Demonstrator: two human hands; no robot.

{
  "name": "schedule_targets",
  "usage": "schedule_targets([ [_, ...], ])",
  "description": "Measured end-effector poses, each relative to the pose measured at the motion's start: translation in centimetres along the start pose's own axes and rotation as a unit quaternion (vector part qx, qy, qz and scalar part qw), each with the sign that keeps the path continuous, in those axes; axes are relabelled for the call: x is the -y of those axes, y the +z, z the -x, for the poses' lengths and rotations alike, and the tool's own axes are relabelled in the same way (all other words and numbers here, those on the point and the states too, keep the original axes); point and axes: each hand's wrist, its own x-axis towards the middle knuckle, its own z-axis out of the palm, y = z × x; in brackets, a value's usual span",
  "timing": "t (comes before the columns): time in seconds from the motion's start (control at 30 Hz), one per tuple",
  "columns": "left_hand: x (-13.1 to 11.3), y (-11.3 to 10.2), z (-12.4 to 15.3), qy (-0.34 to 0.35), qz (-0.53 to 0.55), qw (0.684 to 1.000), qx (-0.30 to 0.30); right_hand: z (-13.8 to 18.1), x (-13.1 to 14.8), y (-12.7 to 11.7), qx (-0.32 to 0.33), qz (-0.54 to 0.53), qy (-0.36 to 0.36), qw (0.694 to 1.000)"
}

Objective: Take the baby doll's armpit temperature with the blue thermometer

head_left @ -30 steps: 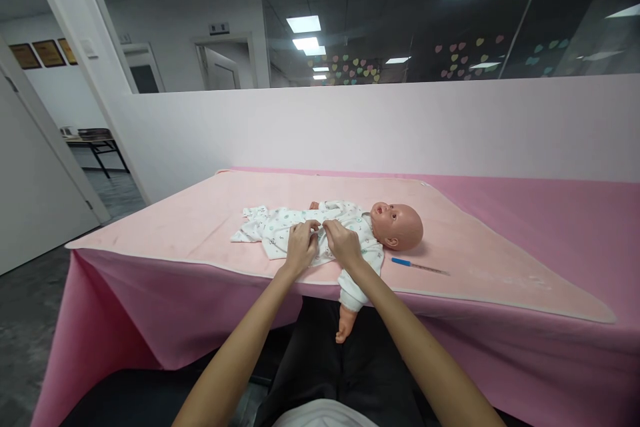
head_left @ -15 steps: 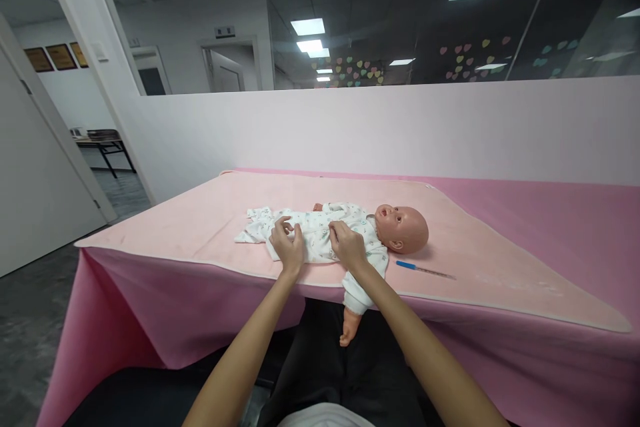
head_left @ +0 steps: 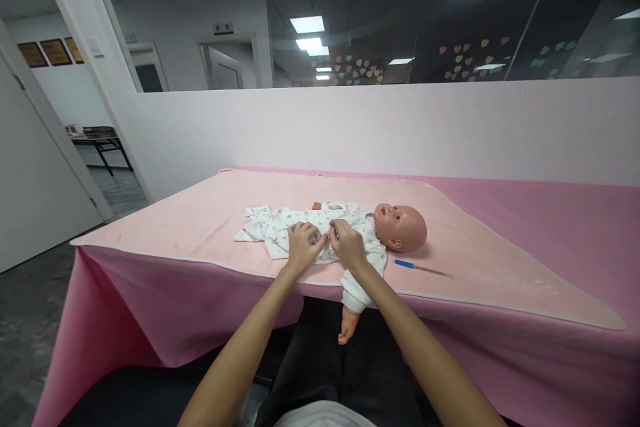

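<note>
A baby doll [head_left: 400, 227] lies on its back on a pale pink blanket [head_left: 200, 220], head to the right, in a white patterned romper [head_left: 273, 230]. One doll arm hangs over the table's near edge. My left hand [head_left: 301, 247] and my right hand [head_left: 347, 243] rest side by side on the doll's belly. Both hands have their fingers curled, pinching the front of the romper between them.
A thin thermometer with a blue end [head_left: 423, 269] lies on the blanket right of the doll. The table wears a pink cloth [head_left: 550, 213] and backs onto a low white wall. An open doorway with a dark table is far left.
My left hand had slid left along the romper half a second ago; it has come back beside my right hand at the doll's belly and closed on the cloth.
</note>
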Motion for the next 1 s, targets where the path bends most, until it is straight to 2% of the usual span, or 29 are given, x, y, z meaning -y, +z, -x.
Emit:
schedule_targets([
  [0.07, 0.4, 0.1, -0.1, -0.03, 0.035, 0.999, -0.012, -0.1, 0.0, -0.2, -0.013, -0.009, 0.015, 1.0],
  [0.13, 0.8, 0.1, -0.2, -0.079, 0.05, 0.994, -0.054, -0.1, 0.0, -0.3, -0.035, -0.023, 0.035, 0.998],
  [0.23, 1.0, 0.1, -0.3, -0.137, 0.019, 0.984, -0.115, -0.2, -0.2, -0.3, -0.067, -0.046, 0.058, 0.995],
  [0.3, 0.8, 0.1, -0.3, -0.149, -0.008, 0.981, -0.125, -0.3, -0.3, -0.3, -0.077, -0.055, 0.066, 0.993],
  [0.4, 0.4, -0.1, -0.2, -0.134, -0.016, 0.986, -0.101, -0.3, -0.5, -0.2, -0.081, -0.053, 0.076, 0.992],
  [0.67, -1.0, -0.7, 0.1, -0.001, -0.009, 1.0, 0.006, -0.4, -0.7, -0.1, -0.088, -0.039, 0.106, 0.99],
  [0.87, -1.1, -0.6, 0.1, -0.004, -0.018, 1.0, -0.007, -0.4, -0.7, 0.0, -0.087, -0.042, 0.1, 0.99],
  [1.0, -0.6, -0.3, 0.1, 0.023, 0.032, 0.999, 0.011, -0.4, -0.7, -0.1, -0.09, -0.044, 0.098, 0.99],
])
